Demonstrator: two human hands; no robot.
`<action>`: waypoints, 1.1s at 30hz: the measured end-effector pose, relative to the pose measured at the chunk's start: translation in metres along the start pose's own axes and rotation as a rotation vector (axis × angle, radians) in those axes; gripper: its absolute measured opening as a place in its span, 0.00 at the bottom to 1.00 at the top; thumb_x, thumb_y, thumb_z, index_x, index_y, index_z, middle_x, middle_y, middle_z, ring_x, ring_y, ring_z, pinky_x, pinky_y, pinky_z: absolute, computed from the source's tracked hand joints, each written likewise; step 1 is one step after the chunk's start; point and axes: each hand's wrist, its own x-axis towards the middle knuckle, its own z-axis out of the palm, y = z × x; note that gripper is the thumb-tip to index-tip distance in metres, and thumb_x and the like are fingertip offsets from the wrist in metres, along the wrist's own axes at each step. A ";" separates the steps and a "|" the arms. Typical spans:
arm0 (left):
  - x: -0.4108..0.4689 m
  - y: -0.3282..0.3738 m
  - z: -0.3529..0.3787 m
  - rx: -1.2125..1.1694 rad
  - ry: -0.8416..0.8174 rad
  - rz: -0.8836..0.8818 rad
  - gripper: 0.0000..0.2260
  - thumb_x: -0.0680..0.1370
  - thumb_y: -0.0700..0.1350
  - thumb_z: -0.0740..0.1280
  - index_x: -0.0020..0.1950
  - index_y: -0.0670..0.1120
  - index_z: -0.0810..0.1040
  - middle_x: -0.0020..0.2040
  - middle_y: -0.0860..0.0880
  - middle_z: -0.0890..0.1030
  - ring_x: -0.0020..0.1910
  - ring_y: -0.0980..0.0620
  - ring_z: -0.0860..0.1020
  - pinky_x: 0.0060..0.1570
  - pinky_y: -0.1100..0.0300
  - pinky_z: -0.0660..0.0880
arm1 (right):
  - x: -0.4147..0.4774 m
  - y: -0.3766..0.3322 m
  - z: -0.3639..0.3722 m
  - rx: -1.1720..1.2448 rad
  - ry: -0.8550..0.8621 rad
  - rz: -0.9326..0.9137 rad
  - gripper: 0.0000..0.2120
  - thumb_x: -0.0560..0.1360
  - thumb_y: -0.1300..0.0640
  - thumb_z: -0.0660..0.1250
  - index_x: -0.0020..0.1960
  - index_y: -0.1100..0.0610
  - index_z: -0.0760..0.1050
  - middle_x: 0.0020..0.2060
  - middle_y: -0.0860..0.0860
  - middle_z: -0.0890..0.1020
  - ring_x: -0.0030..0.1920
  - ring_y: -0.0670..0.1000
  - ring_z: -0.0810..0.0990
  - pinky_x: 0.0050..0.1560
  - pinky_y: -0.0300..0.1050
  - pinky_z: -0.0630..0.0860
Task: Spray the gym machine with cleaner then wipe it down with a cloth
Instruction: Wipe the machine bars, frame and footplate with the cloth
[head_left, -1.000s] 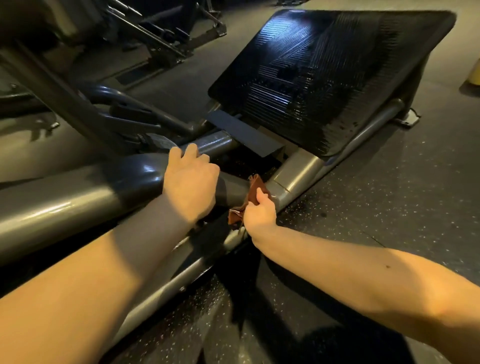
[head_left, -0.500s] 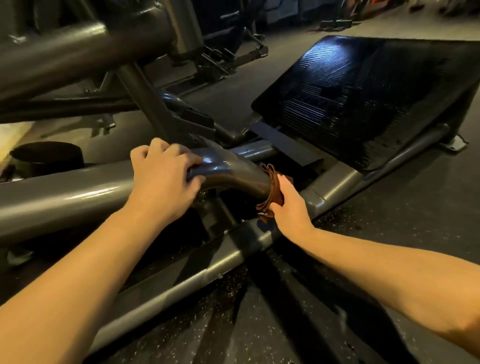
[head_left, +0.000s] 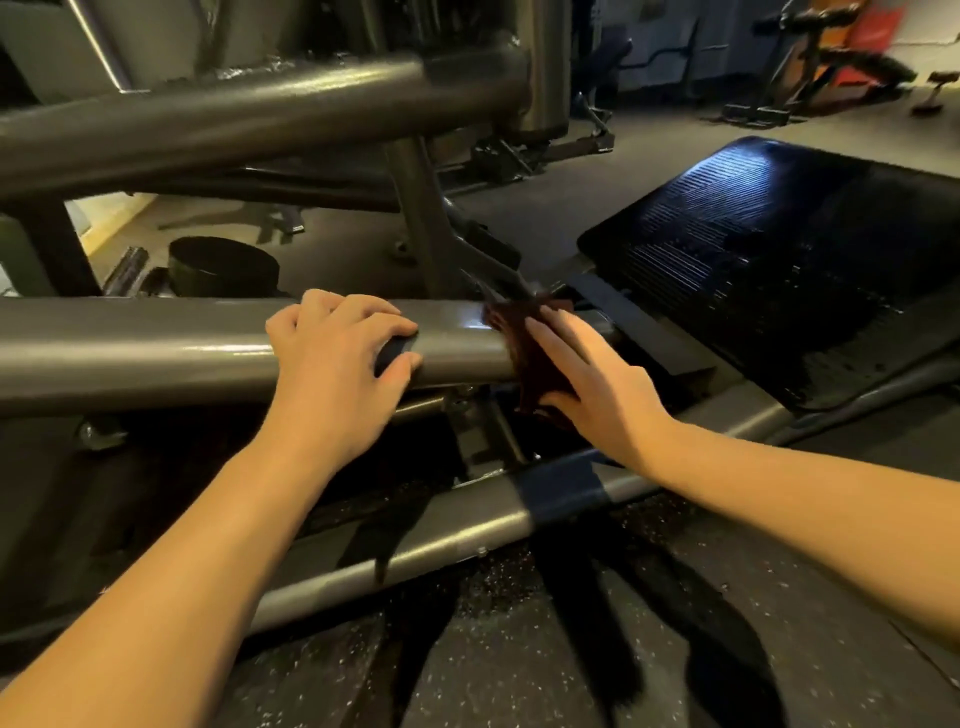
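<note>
Beyond the left fingertips, on the far side of the frame, a squat black cylinder (head_left: 221, 265) is seen on the floor; what it is cannot be told. The horizontal grey tube (head_left: 156, 343) of the gym machine (head_left: 234, 119) is held by the left hand (head_left: 337, 364): the fingers (head_left: 363, 317) are bent over its top, slightly spread, and the thumb is set against its near face. No wiping is done by this hand. It is judged to be placed there as a brace, so that the body is steadied while leaning in low.

Just right of those fingers a glossy stretch of tube is left bare. At its end the dark brown cloth (head_left: 524, 358) is found, draped over the rounded end and hanging below it. The cloth is pressed against the metal by the right hand (head_left: 592, 389), whose fingers (head_left: 558, 338) are kept straight and close together, laid flat on the fabric rather than closed round it. A flat hand is probably used so that the cloth follows the curve and more surface is covered at each pass.

Below the right palm, the lower rail (head_left: 467, 535) runs slantwise across the speckled rubber floor (head_left: 519, 649). Right of the right fingertips, well apart from them, the ribbed black footplate (head_left: 779, 270) is set at a tilt, with wet-looking spots on its near part. No spray bottle is in view, so the wiping stage is judged to be in hand.
</note>
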 end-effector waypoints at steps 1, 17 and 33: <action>-0.002 -0.002 -0.001 -0.006 0.007 0.028 0.13 0.80 0.54 0.70 0.64 0.55 0.83 0.64 0.56 0.80 0.64 0.47 0.69 0.61 0.48 0.59 | -0.006 0.004 0.003 0.031 0.039 0.026 0.44 0.75 0.59 0.76 0.83 0.50 0.54 0.81 0.51 0.59 0.81 0.56 0.59 0.70 0.61 0.74; -0.023 -0.056 -0.023 -0.047 0.142 0.124 0.12 0.76 0.51 0.76 0.59 0.52 0.85 0.59 0.55 0.81 0.60 0.48 0.71 0.62 0.51 0.57 | 0.020 -0.087 0.014 -0.001 0.076 0.028 0.41 0.76 0.63 0.73 0.83 0.52 0.57 0.81 0.54 0.60 0.82 0.58 0.53 0.73 0.56 0.62; -0.066 -0.082 -0.072 -0.132 0.219 -0.207 0.08 0.80 0.52 0.70 0.58 0.55 0.83 0.59 0.58 0.81 0.61 0.54 0.74 0.62 0.53 0.65 | 0.061 -0.207 0.005 0.605 -0.028 -0.068 0.35 0.75 0.57 0.75 0.78 0.49 0.67 0.75 0.44 0.70 0.76 0.40 0.63 0.77 0.34 0.55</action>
